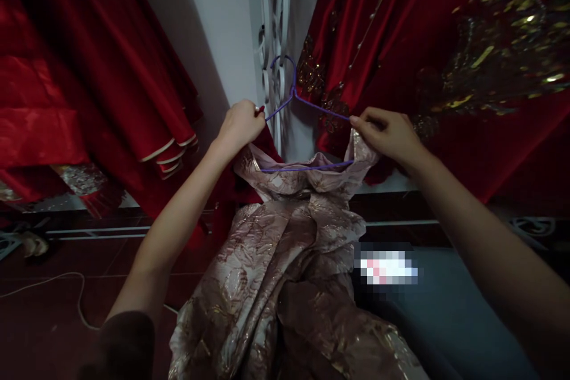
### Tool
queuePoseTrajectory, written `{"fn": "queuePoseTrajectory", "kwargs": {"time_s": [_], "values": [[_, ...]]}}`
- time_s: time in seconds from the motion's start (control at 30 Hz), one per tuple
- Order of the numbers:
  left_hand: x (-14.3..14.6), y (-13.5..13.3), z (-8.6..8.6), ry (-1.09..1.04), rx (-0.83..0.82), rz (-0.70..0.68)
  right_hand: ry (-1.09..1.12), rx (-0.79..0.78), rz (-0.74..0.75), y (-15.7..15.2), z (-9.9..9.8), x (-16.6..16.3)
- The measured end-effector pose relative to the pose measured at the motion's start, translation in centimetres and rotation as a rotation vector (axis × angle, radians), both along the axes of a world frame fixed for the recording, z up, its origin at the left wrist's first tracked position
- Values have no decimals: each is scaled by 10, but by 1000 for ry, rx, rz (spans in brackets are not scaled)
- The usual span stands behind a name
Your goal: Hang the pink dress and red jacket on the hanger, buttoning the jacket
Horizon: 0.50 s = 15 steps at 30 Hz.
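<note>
A shiny pinkish-gold brocade dress [258, 243] hangs down in front of me, its skirt spreading to the bottom of the view. A thin purple hanger [318, 108] runs through its neckline, the lower bar showing across the opening and the hook pointing up. With closed fingers, my left hand [243, 123] grips the hanger's left arm just above the dress's left strap. On the other side my right hand [383, 130] pinches the right end of the hanger together with the right strap. Some fingertips are hidden behind my hands.
Red garments [151, 83] hang at the left, and a red garment with gold sequins [494, 41] hangs at the right. A white scrolled metal frame [274, 29] stands behind the hook. A white cable [81, 294] lies on the dark red floor. A blurred bright patch [389, 267] sits lower right.
</note>
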<state>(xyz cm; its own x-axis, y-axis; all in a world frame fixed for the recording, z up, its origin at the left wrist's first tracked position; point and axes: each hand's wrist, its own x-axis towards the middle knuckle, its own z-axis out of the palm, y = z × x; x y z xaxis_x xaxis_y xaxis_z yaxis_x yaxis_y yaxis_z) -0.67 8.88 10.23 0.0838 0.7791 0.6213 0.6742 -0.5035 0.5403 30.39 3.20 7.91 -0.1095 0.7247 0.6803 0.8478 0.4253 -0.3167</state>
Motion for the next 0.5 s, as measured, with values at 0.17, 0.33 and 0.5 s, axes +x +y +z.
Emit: {"fn": "queuePoseTrajectory", "kwargs": {"time_s": [0.17,0.33,0.5], "values": [[-29,-36,9,422,-214,191,-35,20,-39,0,2,5],[-47,-27,-1,500,-300,277,-52,-45,-51,3,-2,-6],[-5,4,1,273,-155,267,-18,-86,14,5,-6,-13]]}}
